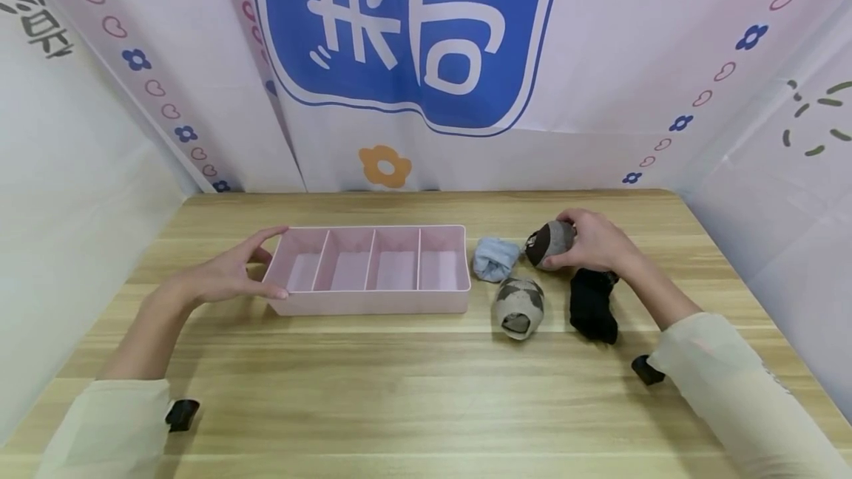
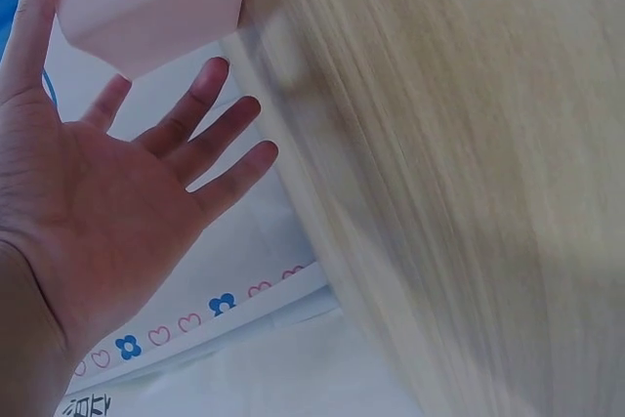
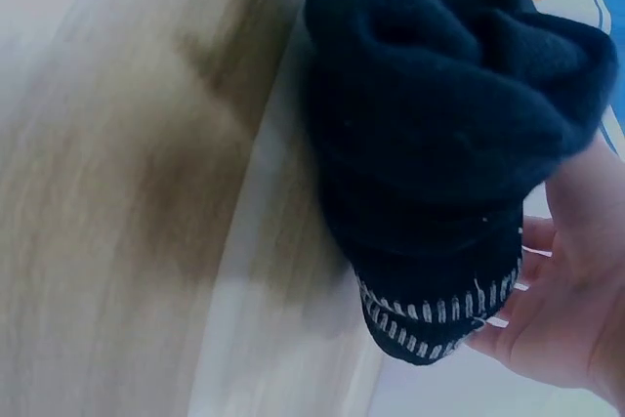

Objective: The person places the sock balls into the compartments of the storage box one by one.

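My left hand (image 1: 229,270) grips the left end of a pink divided box (image 1: 369,302), thumb at the front corner and index finger at the back corner. In the left wrist view the other fingers (image 2: 210,148) spread out beside the box's end wall (image 2: 161,17). At the right, my right hand (image 1: 594,240) holds a grey and dark brown rolled sock (image 1: 558,240) between thumb and fingers. Below that hand lies a black sock (image 1: 591,307); it fills much of the right wrist view, its cuff (image 3: 439,310) stitched in white.
Between the box and my right hand sit a light blue rolled sock (image 1: 495,259) and a grey-beige patterned rolled sock (image 1: 519,309). The box has several compartments with bare floors. A printed white cloth (image 1: 599,94) hangs behind the wooden table (image 1: 399,390).
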Tool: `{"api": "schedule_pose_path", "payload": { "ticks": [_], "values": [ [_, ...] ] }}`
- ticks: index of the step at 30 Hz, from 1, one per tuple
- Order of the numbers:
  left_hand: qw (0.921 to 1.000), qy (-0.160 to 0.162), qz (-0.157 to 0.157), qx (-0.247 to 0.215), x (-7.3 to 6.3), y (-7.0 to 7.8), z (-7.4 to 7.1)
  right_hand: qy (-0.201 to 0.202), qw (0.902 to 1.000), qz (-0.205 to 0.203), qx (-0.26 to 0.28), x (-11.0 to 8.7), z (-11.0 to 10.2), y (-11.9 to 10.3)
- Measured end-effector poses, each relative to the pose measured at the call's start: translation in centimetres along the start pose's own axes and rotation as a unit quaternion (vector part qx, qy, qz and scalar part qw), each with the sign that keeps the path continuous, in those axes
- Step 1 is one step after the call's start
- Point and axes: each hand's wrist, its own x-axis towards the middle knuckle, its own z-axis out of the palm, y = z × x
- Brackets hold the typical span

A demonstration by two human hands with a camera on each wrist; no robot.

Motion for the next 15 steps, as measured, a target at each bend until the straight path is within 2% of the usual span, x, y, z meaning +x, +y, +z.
{"api": "schedule_pose_path", "payload": {
  "ticks": [7,15],
  "values": [
    [1.0,0.002,0.003,0.001,0.0,-0.4,0.1,0.019,0.9992,-0.005,0.036,-0.3,-0.6,-0.3],
    [1.0,0.005,0.007,-0.004,0.0,-0.4,0.2,0.049,0.9971,-0.029,0.05,-0.4,-1.4,-2.0]
  ]
}}
